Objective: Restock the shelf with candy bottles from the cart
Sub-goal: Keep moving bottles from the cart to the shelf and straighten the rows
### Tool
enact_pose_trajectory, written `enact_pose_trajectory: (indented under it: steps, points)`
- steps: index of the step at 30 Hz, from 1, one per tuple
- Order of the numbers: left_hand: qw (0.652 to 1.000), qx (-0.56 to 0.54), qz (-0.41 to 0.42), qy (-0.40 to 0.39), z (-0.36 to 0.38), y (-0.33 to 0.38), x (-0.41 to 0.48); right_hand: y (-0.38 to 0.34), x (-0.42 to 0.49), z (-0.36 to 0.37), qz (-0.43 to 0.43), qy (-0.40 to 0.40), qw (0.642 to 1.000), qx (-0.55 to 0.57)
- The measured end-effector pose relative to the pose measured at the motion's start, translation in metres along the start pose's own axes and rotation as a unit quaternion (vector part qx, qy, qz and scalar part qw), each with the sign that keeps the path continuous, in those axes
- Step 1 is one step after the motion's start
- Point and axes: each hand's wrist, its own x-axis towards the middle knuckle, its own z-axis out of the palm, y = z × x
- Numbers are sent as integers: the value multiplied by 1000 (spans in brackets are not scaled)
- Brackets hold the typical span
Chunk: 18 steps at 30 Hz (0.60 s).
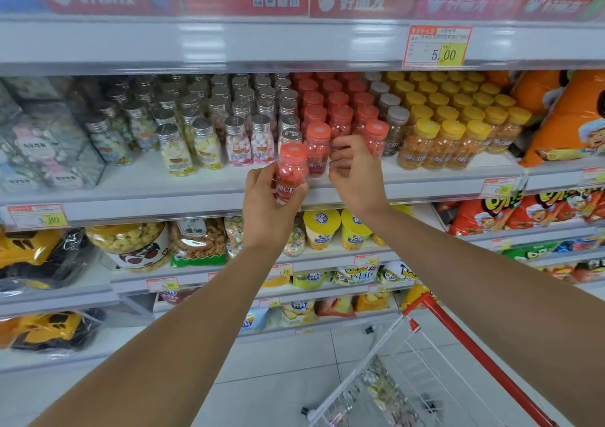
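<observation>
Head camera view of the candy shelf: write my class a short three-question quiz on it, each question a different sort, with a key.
1. True or false: the left hand grips a yellow-capped bottle.
2. Where do the yellow-capped bottles stand from the red-capped rows? A) left B) right C) one shelf below
3. Fill in: the cart has a ___ handle.
Key: 1 false, its bottle is red-capped; 2 B; 3 red.

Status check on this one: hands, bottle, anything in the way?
Left hand holds red-capped bottle at shelf edge. Right hand curled at front red row, grip unclear. Gap behind it hidden.
</observation>
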Motion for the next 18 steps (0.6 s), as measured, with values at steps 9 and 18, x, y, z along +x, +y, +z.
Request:
enact_pose_trajectory:
  steps: [9,18]
  points:
    - [999,3,31,-27,16,15,-7,-11,-27,-34,-42,-110,981,152]
    - [999,45,26,-3,34,25,-14,-8,-40,-54,-47,-202,970,127]
